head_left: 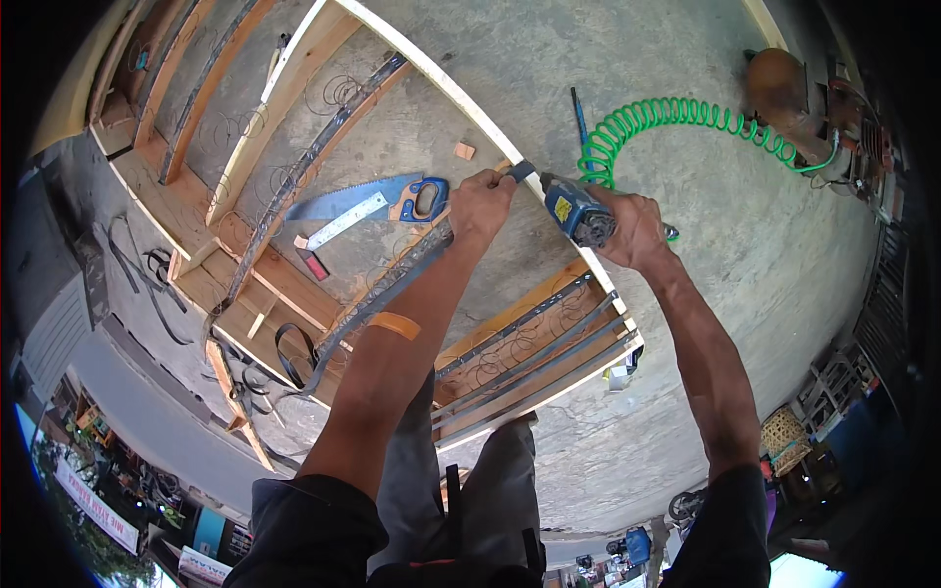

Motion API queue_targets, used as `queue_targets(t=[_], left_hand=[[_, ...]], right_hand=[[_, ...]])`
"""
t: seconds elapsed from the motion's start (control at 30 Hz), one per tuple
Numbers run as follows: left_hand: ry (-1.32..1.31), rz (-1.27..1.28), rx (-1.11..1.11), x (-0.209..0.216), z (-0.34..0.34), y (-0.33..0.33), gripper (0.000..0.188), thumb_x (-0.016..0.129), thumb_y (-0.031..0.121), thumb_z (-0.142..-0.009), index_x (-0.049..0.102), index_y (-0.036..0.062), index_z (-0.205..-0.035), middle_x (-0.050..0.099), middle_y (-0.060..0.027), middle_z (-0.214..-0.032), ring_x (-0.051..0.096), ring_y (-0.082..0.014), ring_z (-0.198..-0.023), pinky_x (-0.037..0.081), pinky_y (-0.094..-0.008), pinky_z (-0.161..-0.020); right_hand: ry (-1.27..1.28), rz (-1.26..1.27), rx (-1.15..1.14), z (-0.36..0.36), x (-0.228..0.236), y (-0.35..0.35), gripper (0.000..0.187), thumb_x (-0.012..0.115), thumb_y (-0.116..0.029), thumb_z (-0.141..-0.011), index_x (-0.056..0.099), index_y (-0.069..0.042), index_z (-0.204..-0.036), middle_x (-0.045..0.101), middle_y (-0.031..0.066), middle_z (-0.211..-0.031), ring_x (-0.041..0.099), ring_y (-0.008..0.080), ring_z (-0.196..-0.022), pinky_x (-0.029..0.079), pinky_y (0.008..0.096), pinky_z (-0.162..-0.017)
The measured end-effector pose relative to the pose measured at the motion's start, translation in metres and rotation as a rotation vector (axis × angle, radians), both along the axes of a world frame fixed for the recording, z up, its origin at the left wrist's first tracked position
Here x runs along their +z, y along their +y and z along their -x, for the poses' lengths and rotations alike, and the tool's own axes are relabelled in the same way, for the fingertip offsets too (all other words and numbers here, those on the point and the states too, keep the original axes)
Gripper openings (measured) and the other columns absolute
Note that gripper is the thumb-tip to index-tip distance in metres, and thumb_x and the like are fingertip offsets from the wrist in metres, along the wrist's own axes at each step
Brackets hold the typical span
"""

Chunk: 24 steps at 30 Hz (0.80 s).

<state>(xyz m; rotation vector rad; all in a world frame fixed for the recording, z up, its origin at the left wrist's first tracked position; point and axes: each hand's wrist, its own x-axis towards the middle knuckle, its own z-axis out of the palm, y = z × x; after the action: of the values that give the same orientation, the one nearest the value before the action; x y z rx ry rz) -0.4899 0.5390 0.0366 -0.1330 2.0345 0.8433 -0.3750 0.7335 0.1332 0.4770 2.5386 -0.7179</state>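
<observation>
My left hand (480, 206) is closed on the end of a black strap (377, 294), pulled across the wooden furniture frame (431, 73) and over its pale outer rail. That strap runs back under my left forearm toward the lower left. Closed around a blue and black air staple gun (578, 211), my right hand (635, 230) holds the tool against the rail, just right of the strap end. Part of the tool's grip is hidden by my fingers. A green coiled air hose (676, 110) leads from near the gun toward the far right.
Inside the frame lie a handsaw (363, 196), a try square (343, 227) and a small wood block (465, 151) on concrete. Wire springs (515, 358) and fixed straps span the frame. Loose black straps (147, 274) lie at left. A rusty compressor (779, 83) stands far right.
</observation>
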Motion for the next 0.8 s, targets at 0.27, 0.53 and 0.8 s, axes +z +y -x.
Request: queue_targets(t=[0.27,0.53,0.8], left_hand=[[-0.038,-0.020,0.067,0.000,-0.002,-0.002,0.035,0.064,0.039,-0.088,0.079,0.0105,-0.101,0.077,-0.0170,-0.092,0.072,-0.0377,-0.094,0.055,-0.0448,-0.087],[-0.047,-0.019,0.051,-0.003,-0.003,-0.005,0.034,0.065,0.039,-0.089,0.079,0.0128,-0.104,0.077,-0.0171,-0.096,0.072,-0.0370,-0.097,0.055,-0.0451,-0.089],[-0.038,-0.039,0.051,-0.008,-0.006,-0.007,0.034,0.063,0.039,-0.090,0.079,0.0138,-0.108,0.077,-0.0165,-0.101,0.072,-0.0368,-0.100,0.055,-0.0445,-0.091]], right_hand=[[-0.148,0.072,-0.229,0.029,-0.029,-0.014,0.050,0.079,-0.031,-0.078,0.071,-0.005,-0.120,0.075,0.0228,-0.097,0.073,0.0391,-0.094,0.058,0.0453,-0.086],[-0.224,0.063,-0.354,0.021,-0.034,-0.024,0.043,0.077,-0.033,-0.079,0.073,-0.007,-0.113,0.075,0.0235,-0.101,0.072,0.0396,-0.101,0.057,0.0452,-0.089],[-0.180,-0.033,-0.205,0.011,-0.043,-0.029,0.062,0.078,-0.032,-0.074,0.066,-0.014,-0.132,0.074,0.0204,-0.107,0.070,0.0422,-0.104,0.056,0.0487,-0.095]])
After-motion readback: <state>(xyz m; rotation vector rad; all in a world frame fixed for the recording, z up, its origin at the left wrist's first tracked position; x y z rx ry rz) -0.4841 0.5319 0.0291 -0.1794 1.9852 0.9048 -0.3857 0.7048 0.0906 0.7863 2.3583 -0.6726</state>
